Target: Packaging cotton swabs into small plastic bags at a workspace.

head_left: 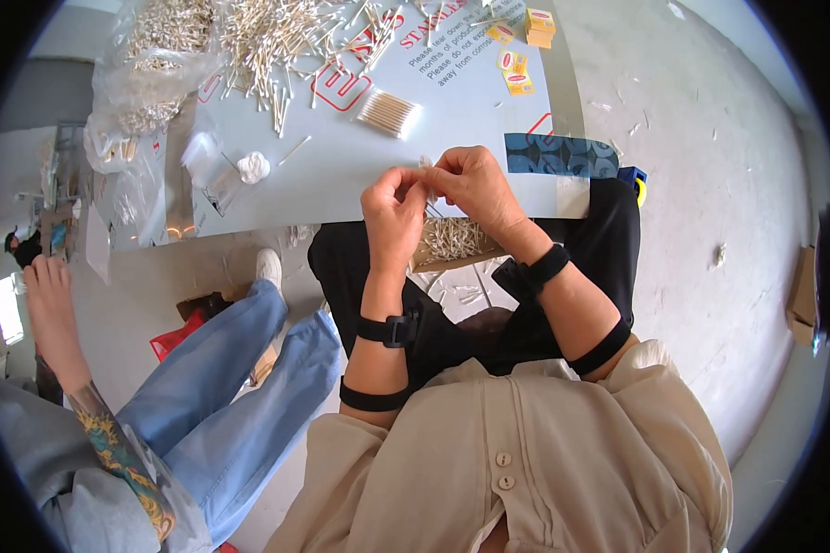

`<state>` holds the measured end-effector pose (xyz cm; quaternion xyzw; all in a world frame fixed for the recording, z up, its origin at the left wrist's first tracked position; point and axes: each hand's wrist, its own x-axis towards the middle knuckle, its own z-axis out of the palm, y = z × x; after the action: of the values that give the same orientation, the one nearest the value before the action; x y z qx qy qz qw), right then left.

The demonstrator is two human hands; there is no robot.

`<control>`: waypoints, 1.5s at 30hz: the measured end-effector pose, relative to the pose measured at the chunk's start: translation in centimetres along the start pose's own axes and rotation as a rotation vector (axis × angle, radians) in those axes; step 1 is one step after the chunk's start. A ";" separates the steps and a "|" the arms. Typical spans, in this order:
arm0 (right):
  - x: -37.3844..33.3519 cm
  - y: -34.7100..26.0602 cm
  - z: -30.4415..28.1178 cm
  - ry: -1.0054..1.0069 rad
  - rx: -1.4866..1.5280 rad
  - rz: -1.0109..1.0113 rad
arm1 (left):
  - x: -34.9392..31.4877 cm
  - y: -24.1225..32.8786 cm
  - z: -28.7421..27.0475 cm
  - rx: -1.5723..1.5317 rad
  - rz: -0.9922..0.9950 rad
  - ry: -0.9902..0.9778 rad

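Above the table's near edge my left hand and my right hand meet, fingertips pinched together. Something small and whitish pokes out between them, with thin dark lines below; the fingers hide most of it, so its kind cannot be made out. Just beyond lies a neat clear pack of cotton swabs. A large heap of loose cotton swabs spreads farther back. Left of my hands are a single swab and a white cotton-like clump beside a clear plastic bag.
Big clear bags full of swabs crowd the table's left. Yellow cards and a stack of yellow cards sit far right, a dark blue patterned strip nearer. Below is a box of swabs. A co-worker's arm is at left.
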<state>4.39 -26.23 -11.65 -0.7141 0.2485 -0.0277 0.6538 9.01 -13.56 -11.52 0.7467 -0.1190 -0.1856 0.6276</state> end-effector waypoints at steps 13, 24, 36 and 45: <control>0.0 0.5 -0.3 -0.087 0.079 -0.078 | 0.5 -1.0 -0.5 0.009 -0.013 0.003; 1.3 1.3 -1.5 -0.207 0.162 0.033 | 0.9 0.7 -0.9 0.035 -0.049 -0.074; 0.4 1.8 -0.9 -0.194 0.384 0.008 | 0.9 -0.1 -0.9 0.216 -0.022 -0.093; 0.2 1.4 -0.5 -0.018 0.302 -0.015 | 0.5 0.3 0.0 0.316 0.254 0.186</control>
<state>3.92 -26.81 -12.96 -0.6097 0.2303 -0.0631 0.7558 9.49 -13.76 -11.30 0.8286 -0.1816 -0.0145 0.5294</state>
